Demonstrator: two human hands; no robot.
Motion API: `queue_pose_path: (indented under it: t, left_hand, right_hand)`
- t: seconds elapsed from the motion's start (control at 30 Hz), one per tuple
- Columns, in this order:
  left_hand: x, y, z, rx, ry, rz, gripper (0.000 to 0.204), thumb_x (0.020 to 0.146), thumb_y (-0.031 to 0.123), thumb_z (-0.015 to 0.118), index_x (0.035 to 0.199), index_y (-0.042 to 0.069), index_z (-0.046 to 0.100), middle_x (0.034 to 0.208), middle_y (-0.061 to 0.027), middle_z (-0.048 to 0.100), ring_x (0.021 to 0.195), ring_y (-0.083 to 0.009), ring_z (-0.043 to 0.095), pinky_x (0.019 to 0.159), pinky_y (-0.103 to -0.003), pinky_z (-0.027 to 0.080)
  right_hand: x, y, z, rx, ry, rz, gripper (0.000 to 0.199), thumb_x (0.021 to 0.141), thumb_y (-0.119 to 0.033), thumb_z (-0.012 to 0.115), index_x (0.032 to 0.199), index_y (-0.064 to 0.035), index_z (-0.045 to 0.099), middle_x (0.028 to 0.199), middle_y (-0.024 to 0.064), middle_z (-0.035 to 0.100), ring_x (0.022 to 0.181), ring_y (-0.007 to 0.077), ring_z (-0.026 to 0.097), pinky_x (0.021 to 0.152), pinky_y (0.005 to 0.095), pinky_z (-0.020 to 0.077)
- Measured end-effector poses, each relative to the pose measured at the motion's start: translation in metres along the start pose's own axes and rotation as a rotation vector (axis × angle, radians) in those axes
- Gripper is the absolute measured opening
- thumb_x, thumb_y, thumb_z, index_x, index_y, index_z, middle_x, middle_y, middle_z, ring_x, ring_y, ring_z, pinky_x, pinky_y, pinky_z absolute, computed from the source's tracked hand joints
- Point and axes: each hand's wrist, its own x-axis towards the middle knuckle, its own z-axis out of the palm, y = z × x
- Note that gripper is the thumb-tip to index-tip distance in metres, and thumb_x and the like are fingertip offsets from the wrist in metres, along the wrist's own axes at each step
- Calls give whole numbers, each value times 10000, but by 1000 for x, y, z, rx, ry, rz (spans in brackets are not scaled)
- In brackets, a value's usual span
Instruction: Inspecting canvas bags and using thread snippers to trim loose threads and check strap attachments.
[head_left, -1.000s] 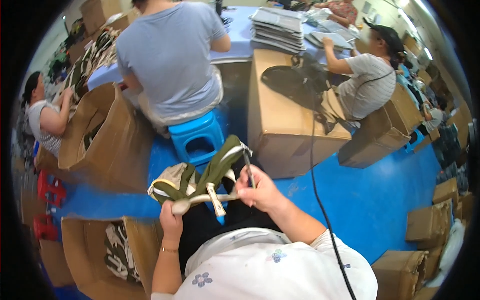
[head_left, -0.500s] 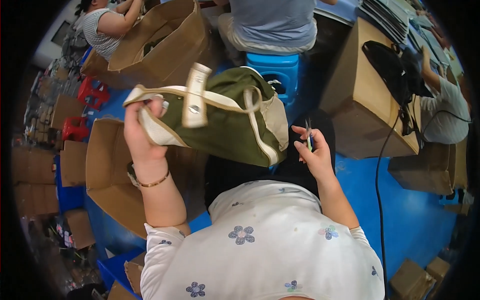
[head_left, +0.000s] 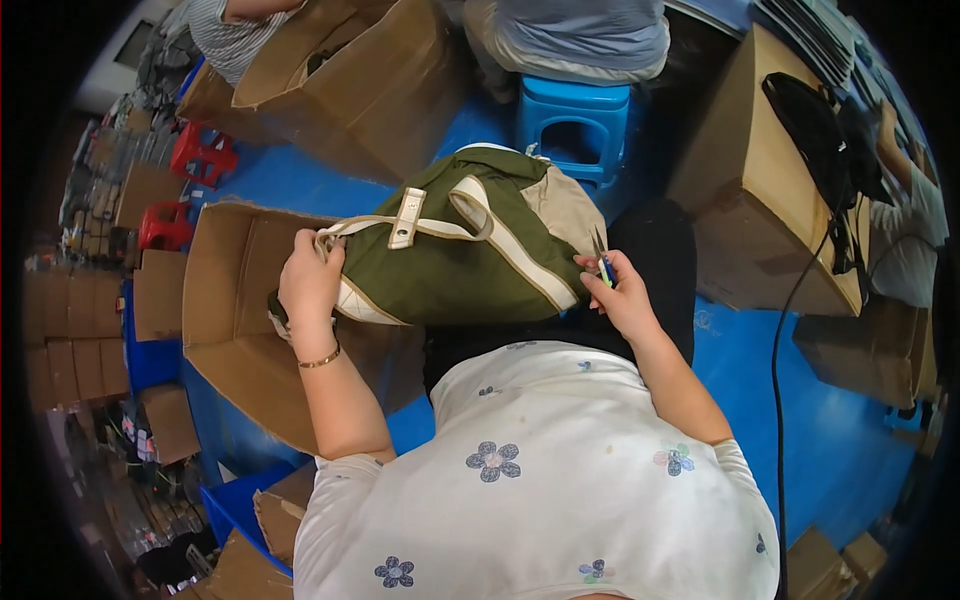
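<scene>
I see the left hand (head_left: 310,284) gripping one cream-trimmed end of a slouchy olive cloth bag (head_left: 440,272); the right hand (head_left: 624,297) grasps slim scissors (head_left: 604,263) with pointed blades.

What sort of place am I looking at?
Probably a fabric-goods workshop: a green-and-cream fabric bag, large open brown cardboard boxes, and a person in a light-blue top seated on a blue plastic stool.

One wide fisheye view looks steeply down from the wearer's head, over the white, flower-patterned fabric shirt (head_left: 550,490) close below, facing forward past the olive-green, cream-trimmed fabric bag (head_left: 450,275) to the blue plastic stool (head_left: 575,98) farther off.
</scene>
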Motion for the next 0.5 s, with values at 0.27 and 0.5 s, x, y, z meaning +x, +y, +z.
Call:
queue_pose_path:
  t: [0.27, 0.5]
  left_hand:
    - [-6, 4, 6, -229, 174, 523, 267, 744, 112, 684, 974, 10, 593, 936, -109, 549, 820, -256, 550, 713, -330, 459]
    - [-29, 35, 4, 206, 382, 695, 302, 701, 96, 664, 991, 31, 610, 1011, -131, 550, 954, -306, 524, 825, -383, 409]
  right_hand:
    - [2, 26, 16, 18, -7, 157, 168, 842, -125, 609, 959, -73, 499, 991, 18, 632, 526, 39, 491, 465, 189, 400]
    - [3, 33, 15, -12, -35, 188, 156, 845, -139, 612, 940, -70, 509, 969, 11, 627, 545, 44, 500, 484, 194, 413]
